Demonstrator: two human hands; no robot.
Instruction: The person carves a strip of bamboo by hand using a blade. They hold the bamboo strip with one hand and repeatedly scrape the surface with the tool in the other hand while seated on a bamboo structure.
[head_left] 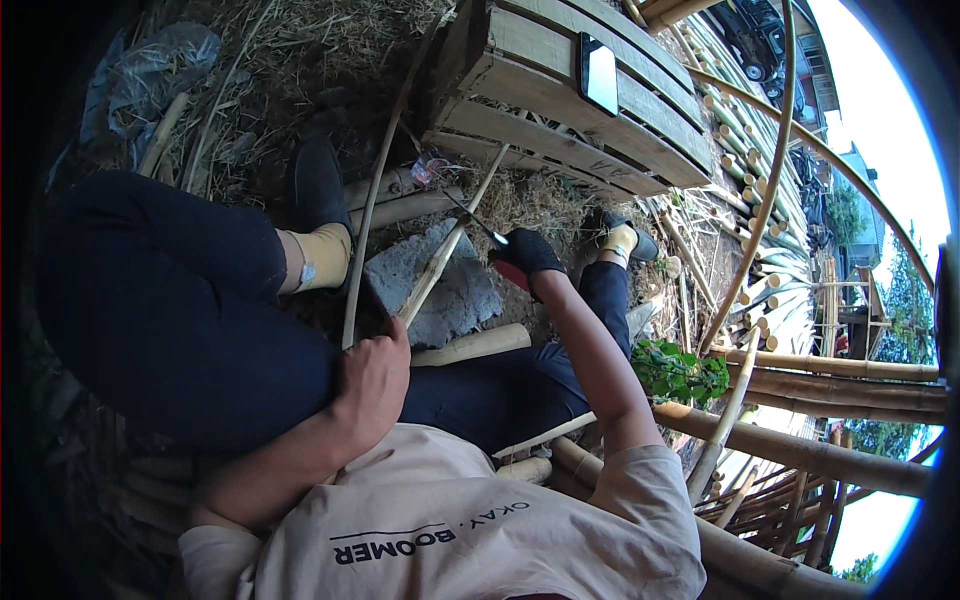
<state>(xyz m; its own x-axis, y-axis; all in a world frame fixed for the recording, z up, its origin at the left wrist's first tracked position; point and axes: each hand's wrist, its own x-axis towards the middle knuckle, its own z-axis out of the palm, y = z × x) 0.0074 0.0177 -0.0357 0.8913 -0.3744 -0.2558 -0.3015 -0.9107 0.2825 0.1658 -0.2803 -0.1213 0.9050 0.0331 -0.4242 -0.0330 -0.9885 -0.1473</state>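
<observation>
My bare left hand (375,378) is closed around the lower end of a pale bamboo strip (440,262), resting near my thigh. The strip slants up and away across a rough grey concrete block (462,298). In a black glove with a red palm, my right hand (528,264) grips a knife (497,239). Its handle is mostly hidden by the glove; the thin dark blade points up and left, close to the strip's upper part. Whether the blade touches the strip I cannot tell. A longer, thin stick (371,215) stands left of the block.
A slatted wooden crate (560,75) lies ahead, with a phone (599,76) on it. Bamboo poles (800,440) and a leafy green plant (682,371) are at right. Straw and a crumpled clear plastic bag (165,65) cover ground at far left. My shoes flank the block.
</observation>
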